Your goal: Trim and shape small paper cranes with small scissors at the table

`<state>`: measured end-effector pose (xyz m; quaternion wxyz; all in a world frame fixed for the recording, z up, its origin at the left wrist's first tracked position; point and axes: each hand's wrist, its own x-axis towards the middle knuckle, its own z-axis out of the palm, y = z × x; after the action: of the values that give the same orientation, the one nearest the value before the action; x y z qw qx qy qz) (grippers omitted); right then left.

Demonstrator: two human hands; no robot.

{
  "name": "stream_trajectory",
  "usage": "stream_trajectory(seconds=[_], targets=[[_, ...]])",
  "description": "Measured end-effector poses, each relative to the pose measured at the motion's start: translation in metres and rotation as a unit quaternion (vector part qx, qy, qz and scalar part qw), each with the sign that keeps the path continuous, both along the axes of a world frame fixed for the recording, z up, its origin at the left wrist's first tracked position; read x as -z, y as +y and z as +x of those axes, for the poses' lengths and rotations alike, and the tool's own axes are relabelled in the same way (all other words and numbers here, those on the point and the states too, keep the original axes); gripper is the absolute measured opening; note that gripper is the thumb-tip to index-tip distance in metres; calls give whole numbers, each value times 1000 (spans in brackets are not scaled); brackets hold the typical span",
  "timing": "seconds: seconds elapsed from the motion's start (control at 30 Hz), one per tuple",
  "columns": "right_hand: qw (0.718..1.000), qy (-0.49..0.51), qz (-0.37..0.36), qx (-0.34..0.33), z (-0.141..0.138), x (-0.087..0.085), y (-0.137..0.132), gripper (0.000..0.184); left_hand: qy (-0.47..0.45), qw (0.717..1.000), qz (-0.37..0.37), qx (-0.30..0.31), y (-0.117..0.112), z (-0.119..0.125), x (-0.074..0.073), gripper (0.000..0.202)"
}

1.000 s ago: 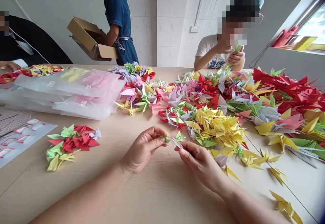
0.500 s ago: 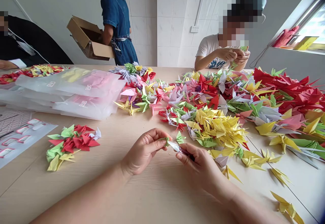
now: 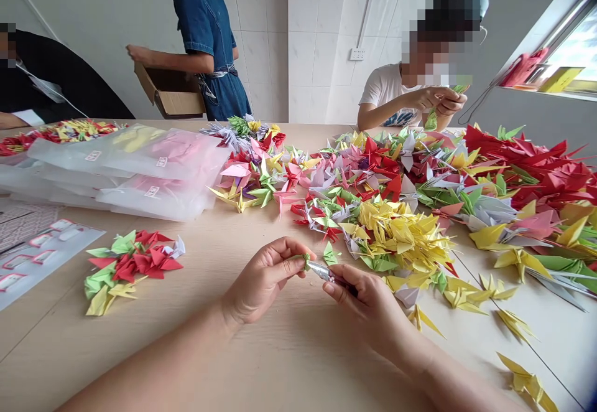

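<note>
Near left hand, silver crane now closer

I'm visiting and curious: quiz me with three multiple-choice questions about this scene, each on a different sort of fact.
1. Where are the translucent plastic bags?
A) On the table's left side
B) On the window ledge
C) On the floor

2. What colour is the small paper piece in the left hand?
A) Red
B) Green
C) Yellow

3. What state is the cardboard box in?
A) Taped shut
B) Crushed flat
C) Open

1: A, they lie on the table.
2: B, green shows at the fingertips.
3: C, its inside shows.
</note>
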<state>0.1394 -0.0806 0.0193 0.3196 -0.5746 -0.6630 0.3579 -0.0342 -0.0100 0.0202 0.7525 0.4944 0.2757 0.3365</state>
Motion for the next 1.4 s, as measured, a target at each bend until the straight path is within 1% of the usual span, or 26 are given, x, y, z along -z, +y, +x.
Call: stream_trajectory(seconds=[0.63, 0.87, 1.1, 1.4], targets=[[1000, -10, 0, 13, -1, 2, -1, 30, -8, 1000, 9, 0, 0, -1, 2, 7], [1000, -5, 7, 19, -1, 1, -2, 28, -17, 1000, 12, -13, 1, 2, 2, 4], [1000, -16, 7, 15, -1, 0, -2, 29, -3, 999, 34, -26, 0, 2, 1, 4], [999, -30, 15, 23, -1, 1, -4, 30, -1, 999, 36, -26, -1, 3, 0, 3]])
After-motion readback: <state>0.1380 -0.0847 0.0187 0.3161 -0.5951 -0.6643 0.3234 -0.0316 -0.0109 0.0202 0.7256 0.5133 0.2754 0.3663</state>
